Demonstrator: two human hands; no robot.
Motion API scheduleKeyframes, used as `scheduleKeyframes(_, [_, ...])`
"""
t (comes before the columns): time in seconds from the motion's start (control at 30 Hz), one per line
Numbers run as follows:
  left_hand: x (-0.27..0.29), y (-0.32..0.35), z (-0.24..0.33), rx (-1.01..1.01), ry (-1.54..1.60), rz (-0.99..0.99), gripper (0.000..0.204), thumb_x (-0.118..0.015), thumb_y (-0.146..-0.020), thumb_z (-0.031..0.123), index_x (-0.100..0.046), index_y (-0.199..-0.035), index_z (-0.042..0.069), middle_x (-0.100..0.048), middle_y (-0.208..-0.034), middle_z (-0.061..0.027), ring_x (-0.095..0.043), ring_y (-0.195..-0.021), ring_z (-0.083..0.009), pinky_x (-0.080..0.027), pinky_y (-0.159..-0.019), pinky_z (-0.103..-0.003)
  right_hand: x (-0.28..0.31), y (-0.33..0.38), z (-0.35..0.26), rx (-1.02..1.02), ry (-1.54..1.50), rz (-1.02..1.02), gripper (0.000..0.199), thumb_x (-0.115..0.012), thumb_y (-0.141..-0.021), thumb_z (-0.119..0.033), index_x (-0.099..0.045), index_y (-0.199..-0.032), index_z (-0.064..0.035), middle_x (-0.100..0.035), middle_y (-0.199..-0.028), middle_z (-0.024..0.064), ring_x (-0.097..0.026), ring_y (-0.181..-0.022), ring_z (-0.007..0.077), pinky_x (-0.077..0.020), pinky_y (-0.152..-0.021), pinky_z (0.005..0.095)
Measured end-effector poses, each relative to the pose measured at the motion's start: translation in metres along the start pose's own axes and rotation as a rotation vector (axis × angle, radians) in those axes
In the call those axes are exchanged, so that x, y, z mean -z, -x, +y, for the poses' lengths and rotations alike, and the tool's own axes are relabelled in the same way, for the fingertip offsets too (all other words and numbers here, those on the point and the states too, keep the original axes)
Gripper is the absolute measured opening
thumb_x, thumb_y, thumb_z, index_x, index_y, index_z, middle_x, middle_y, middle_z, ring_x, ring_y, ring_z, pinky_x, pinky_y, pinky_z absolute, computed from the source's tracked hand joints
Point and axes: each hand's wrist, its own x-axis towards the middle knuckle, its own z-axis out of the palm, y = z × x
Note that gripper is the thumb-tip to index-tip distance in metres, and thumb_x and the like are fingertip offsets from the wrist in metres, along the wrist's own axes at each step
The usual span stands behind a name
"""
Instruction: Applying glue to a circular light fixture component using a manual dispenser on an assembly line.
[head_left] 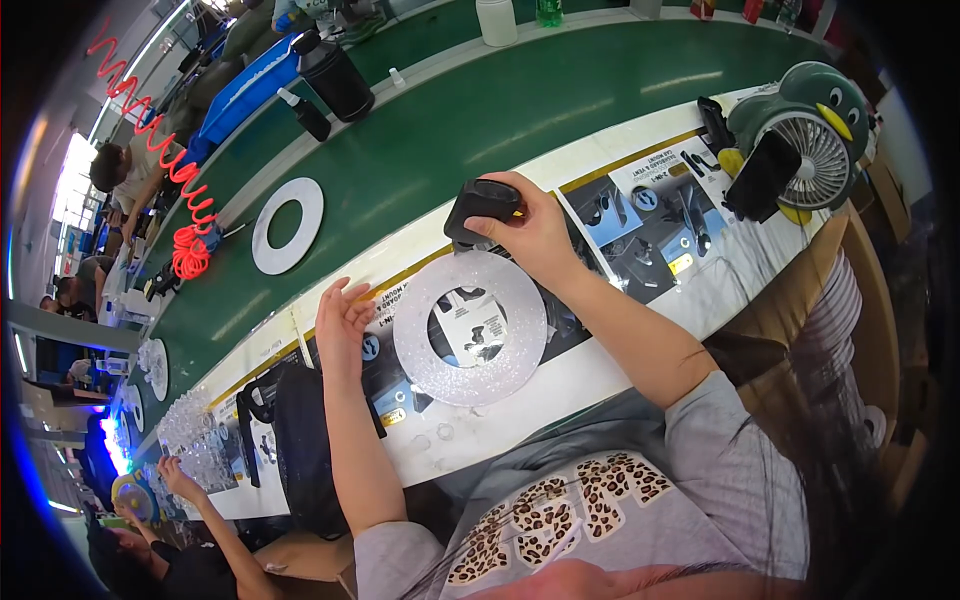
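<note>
My right hand [538,238] is closed around a black block-shaped thing [482,210] with rounded edges, its kind unclear. It is held over the far edge of a glittery white ring-shaped disc [415,335]; I cannot tell whether the two touch. The disc lies flat on the worktop, and printed sheets [484,326] show through its round hole. To the left of the disc, my left hand [343,322] is raised with its fingers apart and slightly curled, holding nothing.
A green bird-shaped fan [815,150] and a black phone [763,178] stand at right. Across the green surface [570,90] are another white ring [288,226], a black bottle [335,78] and a small dropper bottle [304,114]. A red coiled hose [185,175] hangs left; a co-worker's hand [182,480] is lower left.
</note>
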Motion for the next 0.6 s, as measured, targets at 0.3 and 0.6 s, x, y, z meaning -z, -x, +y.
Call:
scheduleKeyframes(0.3, [-0.0037, 0.0036, 0.0025, -0.021, -0.052, -0.002, 0.047, -0.049, -0.094, 0.037, -0.045, -0.127, 0.003, -0.059, -0.111, -0.0162, -0.059, -0.083, -0.0172, -0.05, -0.078, -0.028, -0.0005, 0.0007, -0.0047, 0.013, 0.009, 0.013, 0.041, -0.077, -0.074, -0.005, -0.057, -0.11, -0.0023, -0.064, -0.097, 0.0074, -0.062, -0.089, 0.013, -0.0522, -0.082, 0.0264])
scheduleKeyframes(0.6, [-0.0061, 0.0058, 0.0058, 0.004, -0.046, -0.013, 0.041, -0.044, -0.098, 0.033, -0.045, -0.127, 0.004, -0.058, -0.113, -0.0156, -0.059, -0.085, -0.0159, -0.049, -0.081, -0.028, 0.0013, 0.0, -0.0061, 0.027, -0.017, 0.008, 0.041, -0.077, -0.074, -0.006, -0.057, -0.11, -0.002, -0.064, -0.097, 0.0073, -0.062, -0.089, 0.0134, -0.0522, -0.082, 0.0268])
